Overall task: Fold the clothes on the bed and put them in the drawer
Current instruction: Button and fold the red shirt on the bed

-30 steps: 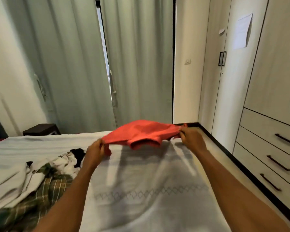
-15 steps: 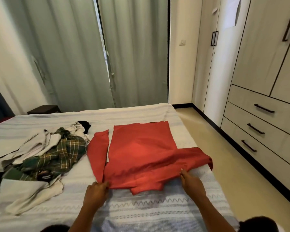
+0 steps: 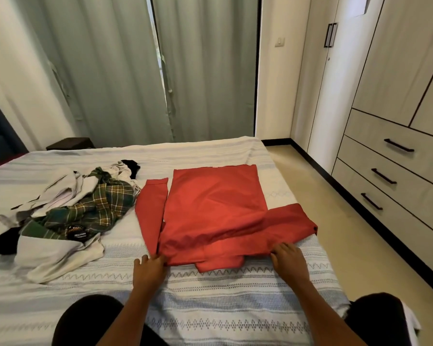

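Two hands at the near edge of the red shirt, which lies flat on the bed: my left hand pinches the shoulder corner, my right hand rests by the other, whether gripping I cannot tell. The right sleeve reaches the mattress edge and could slide off when I fold. The unfolded clothes pile lies close and could snag the left sleeve.
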Motion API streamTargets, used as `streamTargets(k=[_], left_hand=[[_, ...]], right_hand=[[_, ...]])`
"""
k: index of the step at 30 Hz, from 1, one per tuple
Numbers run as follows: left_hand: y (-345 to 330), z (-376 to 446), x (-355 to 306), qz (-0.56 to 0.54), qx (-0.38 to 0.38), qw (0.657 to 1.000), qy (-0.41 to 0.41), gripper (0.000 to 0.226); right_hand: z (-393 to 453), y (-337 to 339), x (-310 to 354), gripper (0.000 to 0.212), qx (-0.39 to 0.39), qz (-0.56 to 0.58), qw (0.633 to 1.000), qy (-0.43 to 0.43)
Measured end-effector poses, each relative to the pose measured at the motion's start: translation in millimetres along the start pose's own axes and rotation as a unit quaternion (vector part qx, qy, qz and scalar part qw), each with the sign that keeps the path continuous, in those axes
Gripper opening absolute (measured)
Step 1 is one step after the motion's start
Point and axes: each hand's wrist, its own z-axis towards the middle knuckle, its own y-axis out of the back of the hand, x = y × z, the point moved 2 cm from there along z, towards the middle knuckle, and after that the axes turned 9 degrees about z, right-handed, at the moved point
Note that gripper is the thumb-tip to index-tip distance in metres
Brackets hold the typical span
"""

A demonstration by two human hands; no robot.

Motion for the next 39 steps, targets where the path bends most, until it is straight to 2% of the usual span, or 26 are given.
streamTargets(k=[2, 4, 5, 6, 8, 13, 15, 21, 25, 27, 29, 32, 34, 36, 39], left_hand=[[1, 3, 1, -0.030, -0.024, 0.999, 0.006, 0.027], [13, 9, 0, -0.163, -0.062, 0.984, 0.031, 0.019], [22, 13, 0, -0.242, -0.078, 0.966, 0.049, 0.012], [34, 18, 0, -0.328, -0.092, 0.938, 0.062, 0.006], [65, 28, -1, -0.462, -0.136, 0.870, 0.103, 0.010], [166, 63, -1, -0.588, -0.283, 0.737, 0.178, 0.010], [207, 74, 3, -0.621, -0.340, 0.683, 0.181, 0.016], [337, 55, 19, -0.632, -0.571, 0.509, 0.121, 0.030], [399, 40, 37, -0.573, -0.688, 0.437, 0.086, 0.027], [424, 39, 43, -0.541, -0.730, 0.412, 0.070, 0.021], [442, 47, 46, -0.511, -0.748, 0.416, 0.075, 0.003], [455, 67, 49, -0.499, -0.725, 0.458, 0.122, 0.015], [454, 88, 48, -0.479, -0.691, 0.517, 0.157, 0.018], [443, 116, 44, -0.461, -0.637, 0.592, 0.180, 0.019], [402, 154, 32, -0.446, -0.513, 0.704, 0.206, 0.019]], right_hand=[[3, 3, 0, 0.016, -0.007, 0.024, 1.000, 0.003], [12, 11, 4, 0.004, -0.027, 0.044, 0.999, -0.012], [21, 17, 8, 0.003, -0.038, 0.069, 0.996, -0.032], [31, 23, 14, 0.007, -0.054, 0.104, 0.992, -0.055], [54, 41, 29, 0.012, -0.101, 0.179, 0.976, -0.078], [114, 122, 83, 0.012, -0.255, 0.292, 0.921, -0.035], [132, 157, 103, 0.013, -0.319, 0.314, 0.894, 0.001], [147, 280, 165, 0.017, -0.516, 0.337, 0.777, 0.126], [145, 346, 198, 0.021, -0.593, 0.321, 0.714, 0.190], [150, 370, 208, 0.020, -0.617, 0.302, 0.696, 0.210], [162, 386, 212, 0.018, -0.632, 0.273, 0.692, 0.214], [190, 393, 208, 0.013, -0.625, 0.240, 0.716, 0.196], [212, 385, 199, 0.011, -0.607, 0.219, 0.744, 0.175], [235, 366, 186, 0.013, -0.560, 0.207, 0.793, 0.122], [261, 324, 163, 0.017, -0.417, 0.192, 0.888, 0.007]])
